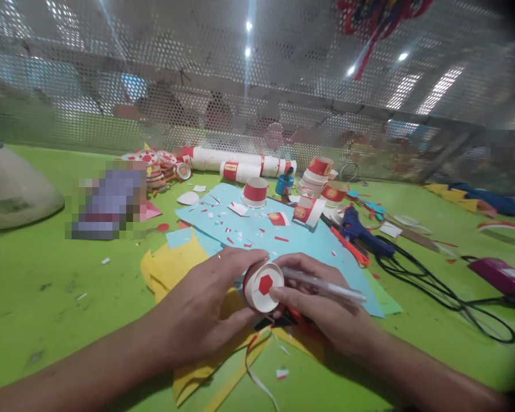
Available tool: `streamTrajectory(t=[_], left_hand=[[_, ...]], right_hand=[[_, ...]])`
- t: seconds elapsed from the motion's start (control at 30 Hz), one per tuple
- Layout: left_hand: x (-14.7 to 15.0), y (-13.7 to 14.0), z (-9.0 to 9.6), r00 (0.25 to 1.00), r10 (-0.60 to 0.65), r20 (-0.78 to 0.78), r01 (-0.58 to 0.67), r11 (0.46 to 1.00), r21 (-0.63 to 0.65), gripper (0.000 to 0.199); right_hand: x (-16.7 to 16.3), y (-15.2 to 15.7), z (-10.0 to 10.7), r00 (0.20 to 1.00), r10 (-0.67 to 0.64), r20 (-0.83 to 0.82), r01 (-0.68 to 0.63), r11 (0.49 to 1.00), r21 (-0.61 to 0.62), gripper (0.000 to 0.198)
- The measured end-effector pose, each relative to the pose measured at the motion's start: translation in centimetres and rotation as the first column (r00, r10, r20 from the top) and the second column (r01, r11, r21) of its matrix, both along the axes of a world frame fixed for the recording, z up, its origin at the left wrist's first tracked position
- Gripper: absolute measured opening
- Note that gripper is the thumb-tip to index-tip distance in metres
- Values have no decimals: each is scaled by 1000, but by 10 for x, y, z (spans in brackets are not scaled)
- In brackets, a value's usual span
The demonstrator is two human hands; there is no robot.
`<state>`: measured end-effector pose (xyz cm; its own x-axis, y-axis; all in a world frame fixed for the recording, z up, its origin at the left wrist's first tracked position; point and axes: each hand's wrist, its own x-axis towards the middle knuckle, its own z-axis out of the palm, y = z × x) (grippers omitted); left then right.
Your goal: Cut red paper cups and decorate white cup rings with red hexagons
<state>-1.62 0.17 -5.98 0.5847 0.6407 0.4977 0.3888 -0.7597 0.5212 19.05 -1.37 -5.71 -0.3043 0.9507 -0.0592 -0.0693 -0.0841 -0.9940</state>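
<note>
As the left hand (218, 292) curls its grip round the paper cup (254, 292), opened just to the cup's width, over the near side of the blue sheet (300, 243), the right hand (326, 312) rests its thumb at the red hexagon (265, 284) on the white end! Seating that piece looks like the step; steady, centred pressure seems called for. The right grip also pinches a clear rod (326, 286) (a pen, perhaps).

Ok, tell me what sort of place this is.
Probably a craft workspace: a blue glue gun, a row of nested paper cups and a light-blue paper sheet strewn with red and white scraps lie on the green tabletop.
</note>
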Motion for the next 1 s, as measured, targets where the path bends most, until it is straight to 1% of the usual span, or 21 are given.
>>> streamTrajectory(t=[0.1, 0.23, 0.37, 0.47, 0.57, 0.67, 0.77, 0.9, 1.0], left_hand=[[-1, 3, 5, 998, -61, -12, 60, 998, -35, 45], [-3, 7, 8, 989, -143, 24, 145, 985, -96, 44], [-5, 8, 9, 975, -212, 67, 220, 960, -172, 43], [-5, 9, 9, 967, -238, 93, 253, 945, -206, 42], [-5, 9, 10, 971, -222, 89, 235, 954, -188, 44], [-4, 7, 11, 982, -188, 30, 191, 969, -156, 46], [-4, 4, 11, 989, -145, -27, 142, 986, -90, 46], [-4, 1, 8, 996, -68, -59, 69, 998, 6, 47], [-4, 0, 5, 996, -54, -74, 57, 998, 27, 48]], right_hand=[[2, 1, 3, 999, -10, 49, 10, 1000, -1, 23], [7, 2, 6, 995, 29, 95, -26, 999, -33, 25], [11, 4, 6, 993, 111, 48, -103, 985, -141, 20], [13, 6, 4, 989, 147, -7, -146, 974, -175, 18], [14, 7, 3, 988, 150, -35, -154, 973, -172, 15], [13, 7, 3, 986, 142, -86, -155, 971, -182, 14], [12, 5, 5, 983, 139, -123, -162, 966, -200, 14], [8, 3, 5, 983, 130, -129, -152, 971, -183, 15], [5, 2, 3, 986, 128, -109, -146, 972, -182, 18]])
